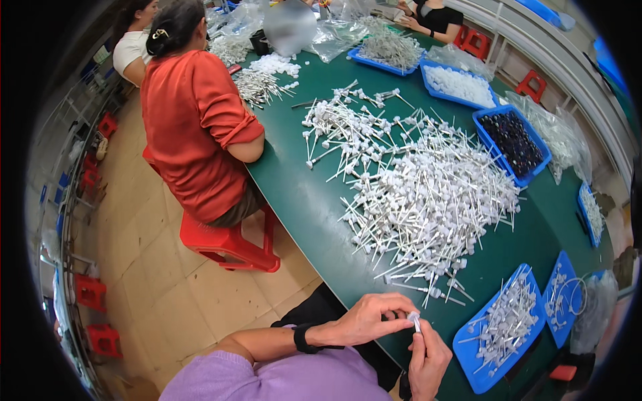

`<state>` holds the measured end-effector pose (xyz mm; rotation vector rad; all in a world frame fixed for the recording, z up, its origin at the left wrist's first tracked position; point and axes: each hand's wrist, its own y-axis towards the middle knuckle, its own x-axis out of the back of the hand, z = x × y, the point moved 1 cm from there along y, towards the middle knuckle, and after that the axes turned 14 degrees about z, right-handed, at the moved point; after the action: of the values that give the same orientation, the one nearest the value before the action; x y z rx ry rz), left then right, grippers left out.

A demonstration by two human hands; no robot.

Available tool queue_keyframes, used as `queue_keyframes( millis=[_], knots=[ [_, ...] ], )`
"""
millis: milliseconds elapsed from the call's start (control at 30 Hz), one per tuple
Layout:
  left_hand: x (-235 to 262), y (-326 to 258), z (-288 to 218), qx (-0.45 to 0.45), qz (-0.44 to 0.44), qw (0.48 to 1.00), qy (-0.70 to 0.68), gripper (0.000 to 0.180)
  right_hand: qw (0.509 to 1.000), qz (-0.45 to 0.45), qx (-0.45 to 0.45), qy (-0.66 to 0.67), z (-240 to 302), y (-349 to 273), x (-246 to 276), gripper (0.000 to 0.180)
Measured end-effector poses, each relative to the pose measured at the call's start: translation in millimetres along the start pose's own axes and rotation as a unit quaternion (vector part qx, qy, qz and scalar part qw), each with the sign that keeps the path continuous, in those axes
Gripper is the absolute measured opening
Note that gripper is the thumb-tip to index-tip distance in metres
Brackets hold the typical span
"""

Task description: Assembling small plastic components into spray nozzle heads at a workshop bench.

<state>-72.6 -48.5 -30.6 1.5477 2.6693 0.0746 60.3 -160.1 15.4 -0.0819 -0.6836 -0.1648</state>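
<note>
Between my two hands, at the green table's near edge, is a small white plastic pump piece [414, 319] with a stem. My left hand [368, 322] pinches its top with thumb and forefinger. From below, my right hand [429, 359] grips the stem with closed fingers. Just beyond my hands spreads a large heap of similar white pump pieces with thin tubes [435, 194]. To the right of my right hand, a blue tray [479, 378] holds more of them.
A blue basket of dark caps [511, 144], a blue tray of white parts [460, 85] and a smaller blue tray [564, 294] stand on the right. A person in a red shirt [194, 134] sits at the left edge on a red stool [231, 244]. Other people sit farther off.
</note>
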Motion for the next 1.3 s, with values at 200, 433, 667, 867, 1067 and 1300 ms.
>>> queue_keyframes(
  millis=[200, 433, 667, 867, 1067, 1300],
  knots=[
    [0.7, -13.5, -8.3, 0.029, -0.030, 0.999, -0.029, 0.021, 0.999, 0.002, -0.001, -0.040, 11.0, -3.1, -1.2, 0.025],
    [-10.5, -12.9, 0.3, 0.026, -0.025, 0.993, -0.115, 0.028, 0.997, -0.048, 0.018, -0.050, 5.2, -18.6, -3.0, 0.026],
    [-14.6, -17.8, -0.7, 0.019, -0.022, 0.995, -0.097, 0.027, 0.993, -0.043, 0.018, -0.105, 7.2, -22.6, -4.0, 0.027],
    [-14.3, -18.5, 0.1, 0.024, -0.017, 0.996, -0.089, 0.027, 0.992, -0.043, 0.023, -0.114, 5.8, -21.9, -6.2, 0.027],
    [-14.2, -17.5, -1.3, 0.019, -0.016, 0.996, -0.082, 0.027, 0.991, -0.045, 0.024, -0.121, 4.3, -21.4, -6.3, 0.028],
    [-13.5, -17.5, -2.5, 0.015, -0.017, 0.999, -0.039, 0.027, 0.992, -0.039, 0.028, -0.114, 3.3, -21.5, -5.7, 0.025]
  ],
)
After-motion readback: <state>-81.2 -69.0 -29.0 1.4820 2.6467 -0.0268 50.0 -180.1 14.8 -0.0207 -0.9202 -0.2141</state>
